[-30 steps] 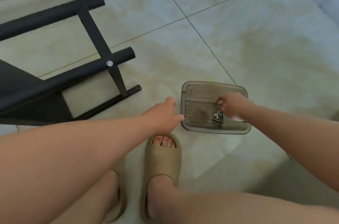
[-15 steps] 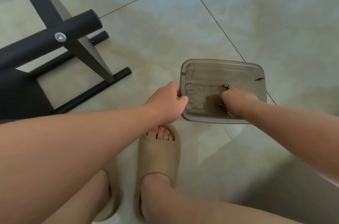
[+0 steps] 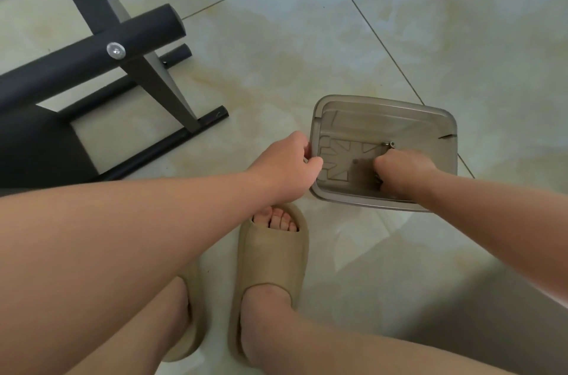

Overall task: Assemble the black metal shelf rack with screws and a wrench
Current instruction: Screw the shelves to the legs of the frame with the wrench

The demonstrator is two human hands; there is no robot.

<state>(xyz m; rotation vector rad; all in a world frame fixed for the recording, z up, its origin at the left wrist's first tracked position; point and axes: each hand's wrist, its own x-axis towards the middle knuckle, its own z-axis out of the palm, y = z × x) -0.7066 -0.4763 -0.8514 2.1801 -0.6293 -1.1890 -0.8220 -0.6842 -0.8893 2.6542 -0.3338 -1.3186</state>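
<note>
Pale glossy tile floor [image 3: 307, 52], dark grout lines crossing. Black metal rack [image 3: 76, 67] standing at left. Smoky translucent plastic tray [image 3: 384, 102] at right, apart from rack. Two beige slippers [image 3: 270, 258] planted just beside tray's near edge.

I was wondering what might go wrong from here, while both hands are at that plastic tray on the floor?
1. The left hand grips the tray by one rim; if it tips, the small metal part inside may slide onto the floor.
2. The right hand curls over whatever it grasps, hiding it, so a piece may drop unnoticed.
3. Bar ends of the rack lie near the open-toed slipper; toes could get stubbed.
</note>
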